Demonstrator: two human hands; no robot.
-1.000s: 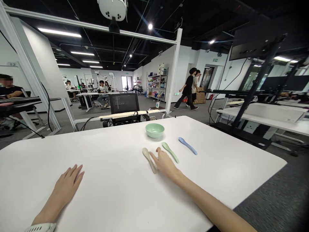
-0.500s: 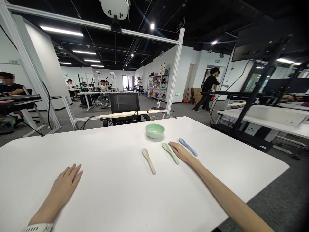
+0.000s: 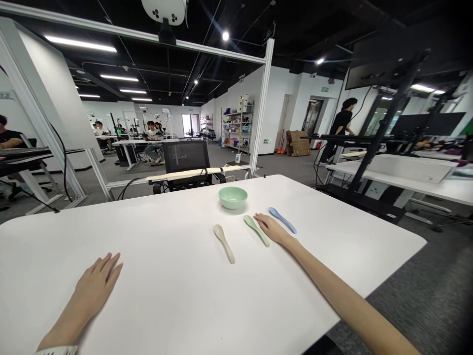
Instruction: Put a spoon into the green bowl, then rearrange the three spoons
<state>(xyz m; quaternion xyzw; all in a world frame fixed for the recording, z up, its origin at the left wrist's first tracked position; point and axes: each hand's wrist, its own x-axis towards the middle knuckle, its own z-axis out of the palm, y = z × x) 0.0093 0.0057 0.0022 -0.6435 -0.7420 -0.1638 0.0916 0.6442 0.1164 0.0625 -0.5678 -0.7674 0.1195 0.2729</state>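
My left hand (image 3: 95, 282) lies flat on the white table (image 3: 166, 296), fingers stretched out, holding nothing. Between the green spoon (image 3: 256, 230) and the blue spoon (image 3: 283, 220) rests my right hand (image 3: 271, 228), palm down with its fingers extended. Its fingertips are beside the green spoon's bowl end; whether they touch it I cannot tell. A beige spoon (image 3: 224, 244) lies farther left. All three spoons slant, with their handles pointing toward me and to the right. Behind them stands a light green bowl (image 3: 232, 198), upright.
A metal frame (image 3: 261, 108) rises behind the table, with a black chair (image 3: 186, 157) beyond it. On the right are a black monitor stand (image 3: 384, 128) and another white desk (image 3: 410, 172). A person in black (image 3: 342, 123) is behind them, and others sit at far desks.
The camera view has shifted slightly, moving the scene a little leftward in the picture. Both hands keep their places by the spoons and table. The person in black has walked to the right.
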